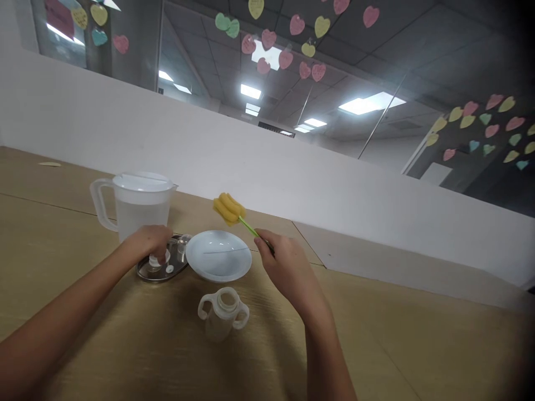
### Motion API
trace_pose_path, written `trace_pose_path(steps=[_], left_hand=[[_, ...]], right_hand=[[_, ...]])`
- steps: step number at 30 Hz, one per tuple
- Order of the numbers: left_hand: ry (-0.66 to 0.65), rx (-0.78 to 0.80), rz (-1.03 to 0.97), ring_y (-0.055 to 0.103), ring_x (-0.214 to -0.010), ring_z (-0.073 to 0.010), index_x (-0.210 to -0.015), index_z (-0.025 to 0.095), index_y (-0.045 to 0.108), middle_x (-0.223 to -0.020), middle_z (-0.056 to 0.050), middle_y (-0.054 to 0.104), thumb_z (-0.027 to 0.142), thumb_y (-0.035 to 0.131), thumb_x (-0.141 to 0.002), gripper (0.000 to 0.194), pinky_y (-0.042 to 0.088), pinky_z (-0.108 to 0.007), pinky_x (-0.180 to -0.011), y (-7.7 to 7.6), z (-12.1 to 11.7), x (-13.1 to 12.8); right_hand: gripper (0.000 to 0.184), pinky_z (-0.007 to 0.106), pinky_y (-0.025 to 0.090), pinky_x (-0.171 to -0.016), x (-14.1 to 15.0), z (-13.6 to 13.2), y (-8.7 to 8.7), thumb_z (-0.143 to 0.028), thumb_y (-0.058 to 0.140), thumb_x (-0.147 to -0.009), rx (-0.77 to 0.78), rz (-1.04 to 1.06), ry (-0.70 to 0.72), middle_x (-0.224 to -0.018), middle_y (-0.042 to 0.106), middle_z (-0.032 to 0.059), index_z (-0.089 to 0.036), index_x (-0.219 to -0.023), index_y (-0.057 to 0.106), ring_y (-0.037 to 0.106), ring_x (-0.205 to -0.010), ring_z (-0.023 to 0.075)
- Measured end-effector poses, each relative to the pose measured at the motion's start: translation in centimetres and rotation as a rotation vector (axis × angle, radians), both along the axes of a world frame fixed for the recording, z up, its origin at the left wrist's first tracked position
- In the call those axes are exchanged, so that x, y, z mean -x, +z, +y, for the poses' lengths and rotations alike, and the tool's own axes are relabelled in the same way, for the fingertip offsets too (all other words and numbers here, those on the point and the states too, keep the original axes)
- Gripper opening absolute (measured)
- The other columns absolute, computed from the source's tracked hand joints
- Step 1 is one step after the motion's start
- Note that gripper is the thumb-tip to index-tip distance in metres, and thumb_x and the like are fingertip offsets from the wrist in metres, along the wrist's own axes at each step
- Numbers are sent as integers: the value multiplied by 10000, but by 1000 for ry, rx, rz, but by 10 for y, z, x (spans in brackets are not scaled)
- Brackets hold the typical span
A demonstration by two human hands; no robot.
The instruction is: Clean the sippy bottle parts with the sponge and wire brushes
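Observation:
My right hand (284, 266) is closed round the green handle of a bottle brush whose yellow sponge head (228, 209) points up and to the left, above a white bowl (218, 255). My left hand (148, 240) reaches over a small metal tray (164, 269) and its fingers close on a small white part (159, 258) lying in it. A clear baby bottle with two handles (223, 313) stands open-topped on the wooden table, nearer to me than the bowl and between my arms.
A translucent pitcher with a white lid (136, 203) holds water just behind the tray. Other small clear and white bottle parts (182, 245) lie in the tray. A white partition (292, 184) runs along the table's far edge.

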State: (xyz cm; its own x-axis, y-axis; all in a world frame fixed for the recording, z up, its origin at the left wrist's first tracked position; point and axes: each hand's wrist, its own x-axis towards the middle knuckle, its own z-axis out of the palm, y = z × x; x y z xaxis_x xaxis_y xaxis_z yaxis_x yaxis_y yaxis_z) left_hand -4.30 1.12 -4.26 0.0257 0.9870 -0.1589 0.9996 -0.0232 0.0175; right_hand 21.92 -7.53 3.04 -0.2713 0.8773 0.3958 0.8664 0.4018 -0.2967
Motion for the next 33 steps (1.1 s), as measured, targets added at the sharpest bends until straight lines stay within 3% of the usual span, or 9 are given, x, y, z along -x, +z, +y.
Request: trace_pose_path(steps=[6, 10, 12, 14, 18, 21, 25, 29, 33], left_hand=[[6, 9, 22, 666, -795, -336, -737, 179, 714, -847, -141, 728, 238, 774, -414, 334, 468, -322, -609, -1, -4, -8], [-57, -119, 13, 646, -904, -335, -916, 167, 704, -975, -172, 703, 337, 623, -682, 301, 466, -354, -679, 10, -21, -19], [-165, -161, -78, 648, -904, -286, -1049, 186, 663, -1006, -142, 698, 404, 464, -824, 371, 461, -347, -723, 17, -36, -32], [-371, -128, -308, 651, -894, -241, -1145, 219, 616, -1047, -100, 692, 490, 393, -866, 449, 458, -325, -766, 20, -53, -48], [-670, 23, -395, 631, -955, -244, -1202, 244, 567, -1086, -65, 674, 547, 513, -794, 511, 462, -310, -786, 13, -81, -83], [-662, -44, -321, 630, -929, -286, -1189, 187, 557, -1064, -102, 671, 463, 640, -714, 555, 471, -352, -767, 0, -88, -101], [-681, -71, -350, 638, -862, -256, -1101, 222, 591, -1010, -61, 678, 379, 685, -655, 482, 477, -320, -712, -6, -84, -106], [-719, -142, -533, 624, -884, -210, -1085, 272, 598, -1000, 1, 669, 413, 724, -622, 499, 463, -279, -753, 14, -81, -89], [-637, -399, -686, 585, -974, -210, -1092, 268, 588, -1082, 2, 638, 421, 729, -626, 510, 447, -285, -827, 34, -74, -68]], right_hand=[[243, 256, 168, -529, 1, -1, 1, -192, 392, -911, 23, -8, 12, -573, 439, -43, -202, -680, 468, 325, -544, 105], [251, 256, 177, -534, 0, -1, 1, -185, 389, -907, 11, -2, 20, -579, 462, -37, -200, -669, 466, 344, -547, 108], [250, 257, 178, -534, -1, 0, 1, -182, 389, -905, -3, 2, 24, -582, 471, -34, -199, -669, 471, 347, -547, 109], [247, 256, 178, -531, -2, 0, 1, -182, 386, -906, -15, 13, 31, -587, 479, -33, -200, -677, 478, 353, -548, 110], [252, 251, 177, -522, -5, 0, 0, -200, 382, -912, -19, 25, 42, -576, 450, -44, -202, -672, 456, 323, -535, 105], [254, 250, 177, -517, -5, 0, -1, -201, 385, -909, -18, 21, 43, -565, 431, -48, -200, -659, 434, 301, -528, 103], [257, 247, 182, -509, -5, -1, 0, -200, 385, -906, -24, 23, 39, -564, 447, -44, -199, -659, 458, 326, -526, 102], [248, 241, 192, -498, -6, -1, 3, -226, 389, -912, -73, 66, 20, -551, 448, -47, -205, -708, 530, 316, -507, 102], [196, 226, 220, -493, -7, -6, 6, -260, 406, -917, -175, 183, -3, -540, 444, -63, -225, -999, 581, 343, -483, 103]])
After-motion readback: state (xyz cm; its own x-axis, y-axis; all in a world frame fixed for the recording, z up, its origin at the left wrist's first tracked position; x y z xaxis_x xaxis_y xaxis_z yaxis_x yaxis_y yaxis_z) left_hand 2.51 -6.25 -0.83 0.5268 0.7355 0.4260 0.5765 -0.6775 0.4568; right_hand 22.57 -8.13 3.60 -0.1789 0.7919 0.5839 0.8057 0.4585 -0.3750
